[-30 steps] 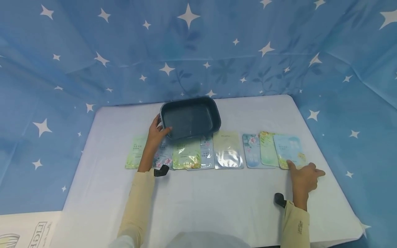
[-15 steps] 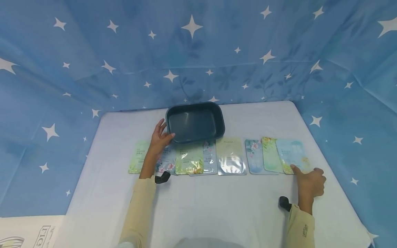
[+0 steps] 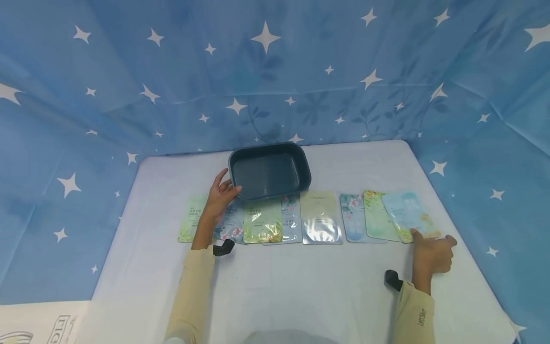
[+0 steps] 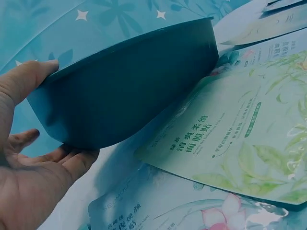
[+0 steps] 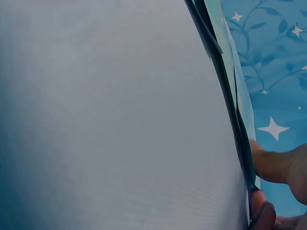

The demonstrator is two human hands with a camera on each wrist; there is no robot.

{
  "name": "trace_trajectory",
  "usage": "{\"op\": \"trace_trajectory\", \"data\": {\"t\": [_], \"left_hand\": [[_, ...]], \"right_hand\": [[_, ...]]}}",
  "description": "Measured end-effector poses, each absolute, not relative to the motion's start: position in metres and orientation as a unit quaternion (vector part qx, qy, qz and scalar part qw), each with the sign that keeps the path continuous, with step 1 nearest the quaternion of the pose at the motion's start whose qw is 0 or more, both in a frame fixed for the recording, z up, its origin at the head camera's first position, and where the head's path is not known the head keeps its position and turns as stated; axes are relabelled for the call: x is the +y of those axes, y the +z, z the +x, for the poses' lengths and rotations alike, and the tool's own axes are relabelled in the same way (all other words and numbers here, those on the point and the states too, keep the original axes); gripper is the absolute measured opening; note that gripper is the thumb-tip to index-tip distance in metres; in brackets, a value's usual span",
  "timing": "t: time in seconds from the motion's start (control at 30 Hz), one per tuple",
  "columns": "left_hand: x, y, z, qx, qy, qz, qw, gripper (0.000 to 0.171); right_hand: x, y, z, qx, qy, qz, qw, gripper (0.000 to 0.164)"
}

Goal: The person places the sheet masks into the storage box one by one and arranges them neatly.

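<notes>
My left hand grips the left end of a dark blue plastic tub. In the left wrist view its thumb lies on the rim and the other fingers are under the tub's base. The tub is tilted and overlaps the tops of several face mask packets. My right hand pinches the lower edge of a light blue face mask packet, the rightmost one. In the right wrist view the thumb is on top and the fingertips are underneath, the packet's edge raised from the cloth.
A row of packets crosses the white-covered table: a green one, a floral blue one, a yellow-green one, a silver-beige one and others overlapping. A blue star-patterned curtain stands behind and at both sides.
The light blue packet's lower edge has swung slightly right and lifted, with my right hand now pinching it. The left hand keeps its hold on the tub. The head view has shifted a little.
</notes>
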State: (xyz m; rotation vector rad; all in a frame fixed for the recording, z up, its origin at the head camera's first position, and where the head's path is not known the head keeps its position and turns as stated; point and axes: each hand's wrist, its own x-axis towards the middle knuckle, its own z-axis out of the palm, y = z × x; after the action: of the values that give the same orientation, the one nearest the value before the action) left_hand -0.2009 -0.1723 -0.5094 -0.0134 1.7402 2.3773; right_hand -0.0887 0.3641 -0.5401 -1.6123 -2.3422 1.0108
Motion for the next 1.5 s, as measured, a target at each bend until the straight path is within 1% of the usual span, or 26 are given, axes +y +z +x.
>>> {"op": "trace_trajectory", "data": {"t": [0.1, 0.23, 0.43, 0.57, 0.6, 0.67, 0.73, 0.77, 0.87, 0.97, 1.07, 1.17, 1.23, 1.37, 1.5], "left_hand": [[-0.172, -0.511, -0.201, 0.594, 0.799, -0.004, 0.093, 0.08], [-0.174, -0.515, -0.201, 0.614, 0.783, 0.002, 0.099, 0.077], [-0.176, -0.516, -0.201, 0.627, 0.771, 0.019, 0.114, 0.074], [-0.177, -0.514, -0.202, 0.625, 0.772, 0.023, 0.117, 0.074], [-0.177, -0.514, -0.202, 0.623, 0.773, 0.025, 0.117, 0.074], [-0.178, -0.512, -0.202, 0.616, 0.779, 0.024, 0.119, 0.074], [-0.178, -0.511, -0.202, 0.61, 0.782, 0.022, 0.121, 0.074], [-0.178, -0.509, -0.201, 0.61, 0.783, 0.019, 0.122, 0.075], [-0.177, -0.503, -0.198, 0.612, 0.781, 0.014, 0.125, 0.075], [-0.176, -0.498, -0.194, 0.615, 0.778, 0.012, 0.127, 0.074], [-0.175, -0.495, -0.191, 0.614, 0.78, 0.014, 0.122, 0.073], [-0.175, -0.494, -0.189, 0.62, 0.776, 0.015, 0.117, 0.073], [-0.174, -0.494, -0.188, 0.624, 0.773, 0.015, 0.116, 0.073], [-0.174, -0.494, -0.188, 0.621, 0.775, 0.016, 0.114, 0.073], [-0.175, -0.499, -0.191, 0.613, 0.782, 0.014, 0.113, 0.074]], "right_hand": [[0.364, -0.541, -0.09, -0.761, 0.345, -0.544, 0.076, 0.083], [0.364, -0.543, -0.091, -0.752, 0.342, -0.556, 0.087, 0.071], [0.368, -0.548, -0.087, -0.736, 0.363, -0.554, 0.137, 0.044], [0.372, -0.546, -0.085, -0.711, 0.398, -0.554, 0.168, 0.015], [0.372, -0.546, -0.086, -0.707, 0.403, -0.554, 0.174, 0.012], [0.37, -0.544, -0.088, -0.696, 0.419, -0.55, 0.193, 0.012], [0.367, -0.542, -0.09, -0.683, 0.435, -0.546, 0.213, 0.007], [0.365, -0.541, -0.091, -0.675, 0.446, -0.545, 0.222, 0.008], [0.363, -0.537, -0.092, -0.637, 0.502, -0.536, 0.233, 0.025], [0.363, -0.535, -0.092, -0.574, 0.592, -0.517, 0.231, 0.036], [0.365, -0.534, -0.093, -0.502, 0.674, -0.491, 0.23, 0.053], [0.367, -0.534, -0.096, -0.479, 0.699, -0.481, 0.226, 0.07], [0.369, -0.534, -0.098, -0.476, 0.699, -0.484, 0.224, 0.073], [0.37, -0.534, -0.102, -0.476, 0.692, -0.497, 0.219, 0.069], [0.369, -0.531, -0.107, -0.458, 0.705, -0.5, 0.209, 0.072]]}}
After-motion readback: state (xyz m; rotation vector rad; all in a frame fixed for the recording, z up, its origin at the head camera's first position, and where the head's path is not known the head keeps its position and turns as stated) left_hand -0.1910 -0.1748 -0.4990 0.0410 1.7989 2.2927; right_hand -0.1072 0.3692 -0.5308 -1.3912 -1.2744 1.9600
